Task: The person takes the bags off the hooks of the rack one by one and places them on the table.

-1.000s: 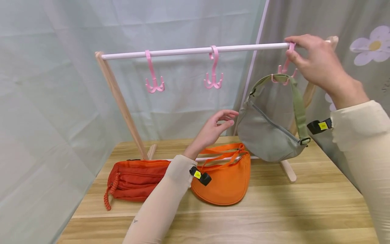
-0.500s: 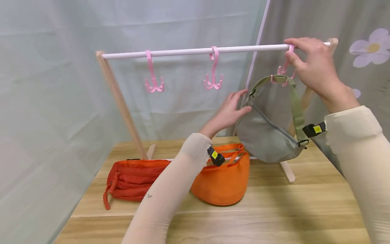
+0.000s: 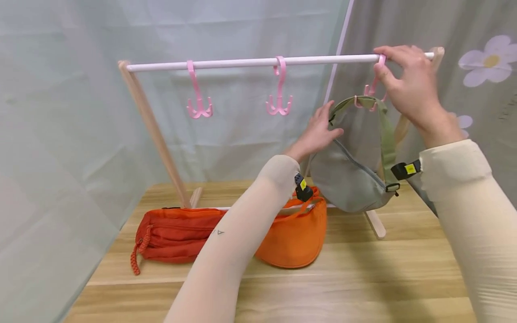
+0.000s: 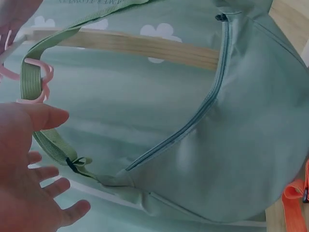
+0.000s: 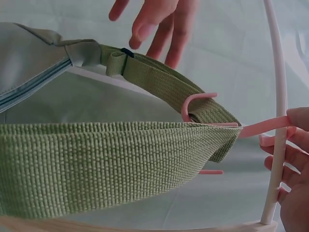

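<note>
A grey-green crossbody bag (image 3: 347, 179) hangs by its green webbing strap (image 3: 387, 134) from the prongs of a pink hook (image 3: 381, 59) on the white rod's right part. My right hand (image 3: 414, 85) pinches the top of that hook at the rod, thumb on the near side and fingers behind, as the right wrist view (image 5: 294, 169) shows. My left hand (image 3: 317, 132) is beside the strap's left side, near its buckle, fingers spread and thumb extended. In the left wrist view its thumb (image 4: 48, 116) lies close to the strap; whether it touches I cannot tell.
Two more pink hooks hang bare on the rod (image 3: 226, 63), at left (image 3: 198, 92) and middle (image 3: 280, 87). A red pouch bag (image 3: 173, 235) and an orange bag (image 3: 295, 242) lie on the wooden table (image 3: 363, 278) below, the orange one partly behind my left forearm. Wooden legs hold the rod.
My left hand has moved up and to the right, from left of the bag to the strap, its fingers spreading. My right hand stays at the hook. The view has shifted slightly.
</note>
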A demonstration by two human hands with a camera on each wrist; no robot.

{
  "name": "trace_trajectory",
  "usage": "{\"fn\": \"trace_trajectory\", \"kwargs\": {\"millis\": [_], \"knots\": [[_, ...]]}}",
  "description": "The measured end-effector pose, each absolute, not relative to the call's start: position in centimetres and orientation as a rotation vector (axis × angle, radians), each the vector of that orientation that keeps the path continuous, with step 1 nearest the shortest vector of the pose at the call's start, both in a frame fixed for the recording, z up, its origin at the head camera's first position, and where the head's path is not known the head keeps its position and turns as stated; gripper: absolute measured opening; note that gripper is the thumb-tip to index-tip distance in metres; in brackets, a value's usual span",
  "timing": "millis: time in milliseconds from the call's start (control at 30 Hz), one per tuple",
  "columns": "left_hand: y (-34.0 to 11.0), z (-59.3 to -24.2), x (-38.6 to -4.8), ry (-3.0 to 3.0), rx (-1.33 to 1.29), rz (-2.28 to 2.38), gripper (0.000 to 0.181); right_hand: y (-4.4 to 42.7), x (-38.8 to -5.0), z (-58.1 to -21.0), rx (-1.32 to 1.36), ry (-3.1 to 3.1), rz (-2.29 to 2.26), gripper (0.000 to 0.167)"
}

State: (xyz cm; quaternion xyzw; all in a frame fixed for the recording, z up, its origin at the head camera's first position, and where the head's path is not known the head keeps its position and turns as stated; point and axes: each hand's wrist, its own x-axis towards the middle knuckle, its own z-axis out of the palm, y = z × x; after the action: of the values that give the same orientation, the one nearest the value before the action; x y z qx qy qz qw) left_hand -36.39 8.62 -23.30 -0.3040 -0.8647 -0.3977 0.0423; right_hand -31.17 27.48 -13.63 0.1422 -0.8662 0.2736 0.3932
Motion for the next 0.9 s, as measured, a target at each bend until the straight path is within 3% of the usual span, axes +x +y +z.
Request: {"fn": "trace_trajectory", "kwargs": {"millis": [300,600,900], "knots": [[8.4,-23.6,-37.0,-2.656,-0.945,-1.248,0.078,27.0,-31.1,-13.8,0.365,-2.192,0.722,0.036],[8.4,-23.9,-36.9,-2.51,-0.87,-1.322,0.024,26.7,-31.2,-13.7,0.377,-2.202,0.731,0.036],[8.4,-21.6,-35.5,-2.427,-0.734,-1.308,0.024,26.6,-31.3,-13.8,0.38,-2.202,0.723,0.036]]}}
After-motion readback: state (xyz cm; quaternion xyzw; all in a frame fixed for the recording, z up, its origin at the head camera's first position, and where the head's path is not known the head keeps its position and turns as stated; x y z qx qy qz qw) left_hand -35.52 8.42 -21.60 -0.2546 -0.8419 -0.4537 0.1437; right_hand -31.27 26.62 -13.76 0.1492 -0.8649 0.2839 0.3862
